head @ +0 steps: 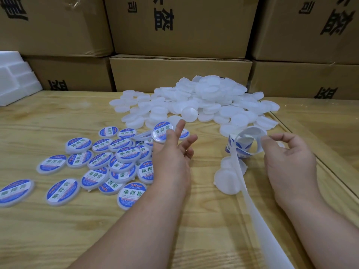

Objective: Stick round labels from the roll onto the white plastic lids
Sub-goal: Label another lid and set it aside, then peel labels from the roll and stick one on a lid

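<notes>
Above the wooden table (58, 239), left hand (171, 152) pinches a labelled lid (162, 131), right hand (289, 158) grips the label strip (244, 140).

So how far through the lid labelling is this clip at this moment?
Early to middle. Done: a spread of labelled lids on the table's left. In hand: the left hand holds one more labelled lid, apparently about to drop it there; the right hand pinches the label strip off the roll. Left: the big pile of blank white lids behind, clearly the larger share.
</notes>
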Available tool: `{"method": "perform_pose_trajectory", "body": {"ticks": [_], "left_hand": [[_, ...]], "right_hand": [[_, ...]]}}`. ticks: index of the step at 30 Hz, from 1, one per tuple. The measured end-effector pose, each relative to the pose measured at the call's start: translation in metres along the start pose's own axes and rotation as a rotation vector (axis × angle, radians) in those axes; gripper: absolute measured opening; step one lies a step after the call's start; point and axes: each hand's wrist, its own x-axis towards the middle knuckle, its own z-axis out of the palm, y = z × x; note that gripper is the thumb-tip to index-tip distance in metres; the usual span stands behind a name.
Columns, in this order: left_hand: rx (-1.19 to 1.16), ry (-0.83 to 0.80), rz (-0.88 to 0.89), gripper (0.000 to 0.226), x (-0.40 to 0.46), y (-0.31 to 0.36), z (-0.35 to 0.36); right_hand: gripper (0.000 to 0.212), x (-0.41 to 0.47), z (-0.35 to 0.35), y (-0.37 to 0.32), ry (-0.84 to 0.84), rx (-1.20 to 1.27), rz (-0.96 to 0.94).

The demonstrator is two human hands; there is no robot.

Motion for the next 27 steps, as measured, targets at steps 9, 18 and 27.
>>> {"method": "perform_pose_trajectory", "body": {"ticks": [9,18,27], "left_hand": [[-0.092,-0.019,-0.049,0.029,0.0,0.002,-0.001],[0.108,-0.112,-0.021,0.031,-0.004,0.004,0.001],[1.231,-0.655,0.352,0.05,-0.024,-0.028,-0.001]], "right_hand": [[0.021,0.005,0.0,0.011,-0.086,-0.084,0.041],[0.019,0.003,0.004,0.008,-0.102,0.048,0.028],[0.025,0.006,0.003,0.007,-0.017,0.087,0.087]]}}
